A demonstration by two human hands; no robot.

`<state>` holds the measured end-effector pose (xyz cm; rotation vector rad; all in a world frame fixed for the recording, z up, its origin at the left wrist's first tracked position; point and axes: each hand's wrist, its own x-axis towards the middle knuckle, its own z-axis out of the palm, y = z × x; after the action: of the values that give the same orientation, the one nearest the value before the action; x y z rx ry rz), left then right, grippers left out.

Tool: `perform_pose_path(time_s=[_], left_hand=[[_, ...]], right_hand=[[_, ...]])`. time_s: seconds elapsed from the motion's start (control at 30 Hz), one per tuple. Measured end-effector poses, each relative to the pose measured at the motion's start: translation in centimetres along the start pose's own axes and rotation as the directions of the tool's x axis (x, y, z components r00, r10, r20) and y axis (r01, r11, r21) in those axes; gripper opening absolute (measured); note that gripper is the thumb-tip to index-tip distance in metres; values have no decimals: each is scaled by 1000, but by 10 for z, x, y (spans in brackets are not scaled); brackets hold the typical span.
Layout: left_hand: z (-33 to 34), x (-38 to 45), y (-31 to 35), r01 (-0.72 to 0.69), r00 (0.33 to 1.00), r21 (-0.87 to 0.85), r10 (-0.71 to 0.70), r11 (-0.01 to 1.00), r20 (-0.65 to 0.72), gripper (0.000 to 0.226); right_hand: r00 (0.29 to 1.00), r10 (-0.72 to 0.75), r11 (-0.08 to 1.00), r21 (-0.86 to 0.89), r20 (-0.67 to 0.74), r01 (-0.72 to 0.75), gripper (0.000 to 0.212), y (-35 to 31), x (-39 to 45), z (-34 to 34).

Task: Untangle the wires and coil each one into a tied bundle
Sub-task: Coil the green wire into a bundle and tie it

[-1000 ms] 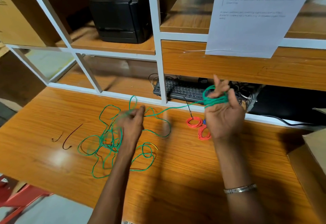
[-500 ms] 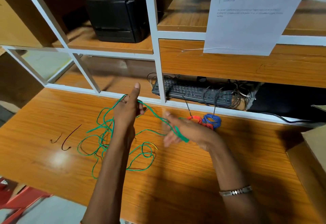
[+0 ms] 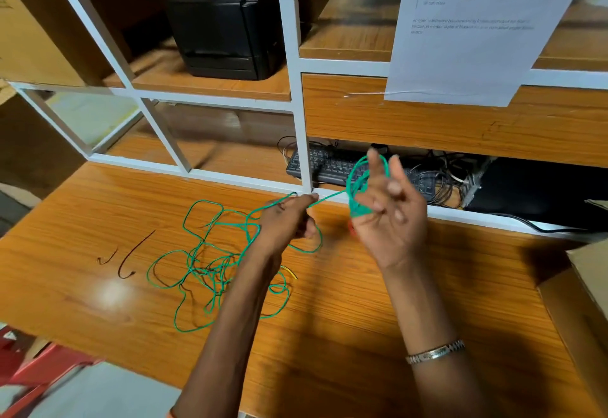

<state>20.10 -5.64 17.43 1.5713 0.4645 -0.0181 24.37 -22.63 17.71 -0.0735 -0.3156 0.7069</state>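
Observation:
A long green wire (image 3: 210,263) lies in loose tangled loops on the wooden table (image 3: 345,302). My left hand (image 3: 289,220) pinches a strand of it just above the pile. From there the wire runs taut to my right hand (image 3: 385,210), which is raised with fingers spread and blurred. Several turns of green wire (image 3: 357,187) are wound around its fingers. A bit of an orange coil (image 3: 352,228) shows behind the right hand; the rest is hidden.
Two short dark wire pieces (image 3: 128,256) lie left of the pile. A white shelf frame (image 3: 302,128) stands behind, with a keyboard (image 3: 332,164), a black printer (image 3: 227,22) and a hanging paper sheet (image 3: 470,29). A cardboard box (image 3: 589,286) sits at the right edge.
My right hand rose from low over the table to near the shelf, adding a turn of green wire. My left hand moved right, keeping its pinch on the strand.

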Motion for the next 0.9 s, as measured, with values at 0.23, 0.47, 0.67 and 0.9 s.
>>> perform_pose_path(time_s=[0.23, 0.47, 0.67, 0.9], left_hand=[[9, -10, -15, -23, 959, 149, -20, 989, 284, 47], [4, -4, -17, -257, 960, 207, 225, 944, 165, 46], [-17, -1, -23, -403, 899, 437, 438, 804, 24, 56], [-30, -1, -29, -429, 892, 356, 452, 830, 21, 78]], right_hand=[[814, -435, 900, -218, -385, 378, 47, -15, 4, -8], [717, -535, 614, -789, -446, -32, 46, 16, 20, -17], [753, -1, 6, -753, -659, -659, 77, 27, 8, 12], [714, 298, -68, -760, -634, -646, 121, 22, 0, 9]])
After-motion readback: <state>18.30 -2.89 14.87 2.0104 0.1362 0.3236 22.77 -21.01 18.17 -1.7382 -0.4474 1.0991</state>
